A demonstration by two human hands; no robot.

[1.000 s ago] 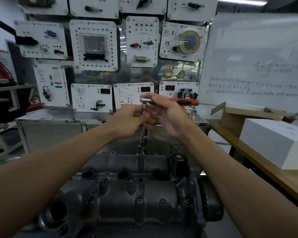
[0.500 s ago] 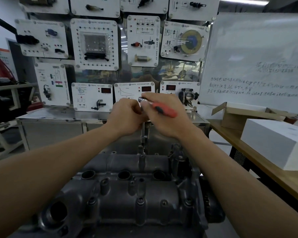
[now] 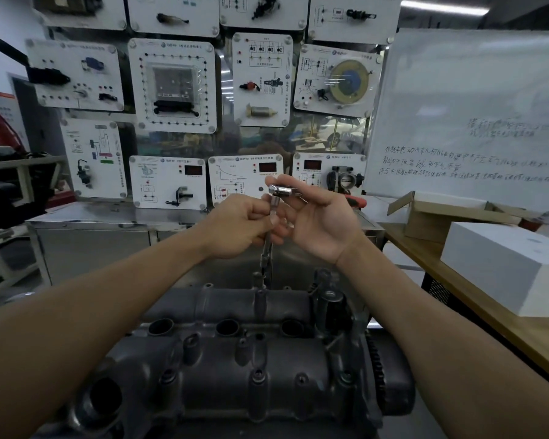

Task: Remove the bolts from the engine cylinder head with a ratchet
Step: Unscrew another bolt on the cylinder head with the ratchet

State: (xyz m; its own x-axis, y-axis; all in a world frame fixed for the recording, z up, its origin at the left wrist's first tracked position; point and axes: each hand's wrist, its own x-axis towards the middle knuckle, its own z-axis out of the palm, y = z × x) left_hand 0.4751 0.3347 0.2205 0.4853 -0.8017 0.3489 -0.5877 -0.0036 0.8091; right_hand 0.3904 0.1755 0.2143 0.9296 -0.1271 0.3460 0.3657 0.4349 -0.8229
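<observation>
The dark grey engine cylinder head (image 3: 222, 391) fills the lower middle of the view, with bolts such as one (image 3: 258, 375) along its near row. A ratchet (image 3: 280, 190) with a red handle tip (image 3: 357, 203) stands on a long extension bar (image 3: 267, 248) that reaches down to the head's far edge. My left hand (image 3: 240, 228) pinches the top of the extension bar just under the ratchet head. My right hand (image 3: 320, 223), palm turned toward me, holds the ratchet's shaft with its fingers curled behind it.
A wooden table (image 3: 501, 337) at the right carries a white box (image 3: 507, 267) and an open cardboard box (image 3: 441, 217). A steel cabinet (image 3: 92, 239) with training panels (image 3: 171, 87) stands behind the engine. A whiteboard (image 3: 476, 115) leans at the back right.
The ratchet handle swung toward me and then back out to the right. My right hand turned palm-up around it. My left hand stayed on the extension bar.
</observation>
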